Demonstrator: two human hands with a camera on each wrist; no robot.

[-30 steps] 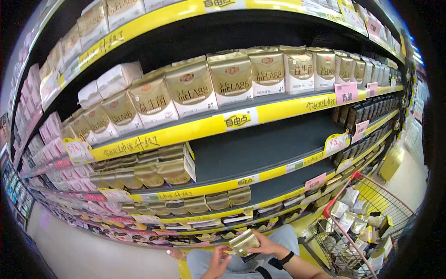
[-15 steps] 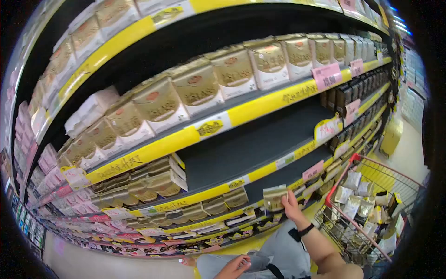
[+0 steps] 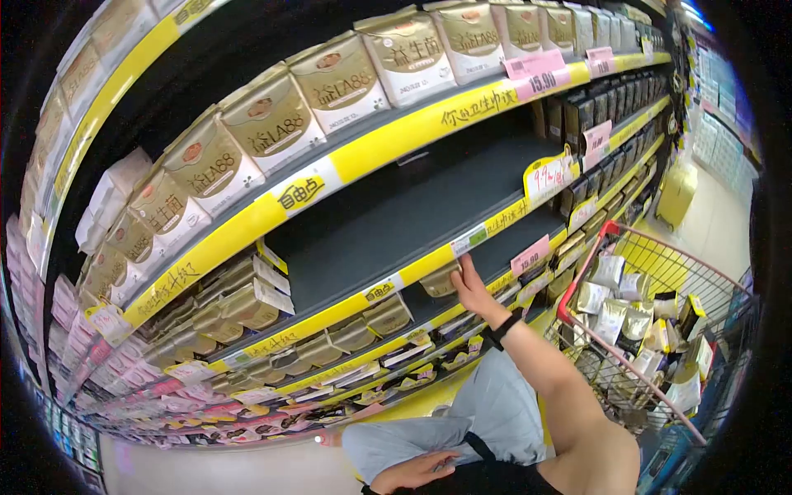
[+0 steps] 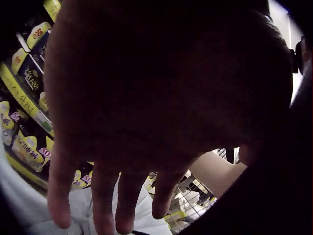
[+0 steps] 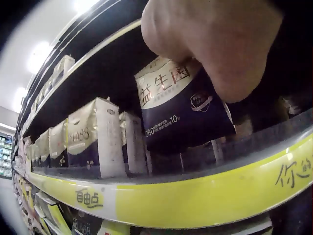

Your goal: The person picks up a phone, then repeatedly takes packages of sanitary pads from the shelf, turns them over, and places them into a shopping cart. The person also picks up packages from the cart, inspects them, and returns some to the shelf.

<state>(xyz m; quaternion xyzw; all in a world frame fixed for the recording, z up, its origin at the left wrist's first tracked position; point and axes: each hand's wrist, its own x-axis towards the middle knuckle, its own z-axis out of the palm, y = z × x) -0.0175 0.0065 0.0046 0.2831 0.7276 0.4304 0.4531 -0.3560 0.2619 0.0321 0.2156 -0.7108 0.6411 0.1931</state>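
so, the pack (image 5: 181,105) is past the yellow rail (image 5: 195,196) and onto the shelf (image 3: 499,257), right of the standing row (image 5: 93,137), though it looks tilted, i think, and not squared up. my right hand (image 3: 469,285) curls over its top, gripping it. my left hand (image 3: 412,472) rests loose on my thigh, holding nothing. more packs lie in the cart (image 3: 587,268) at right.

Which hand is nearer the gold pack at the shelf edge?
Right. The right hand grips the gold pack; the left hand rests far below it, apart.
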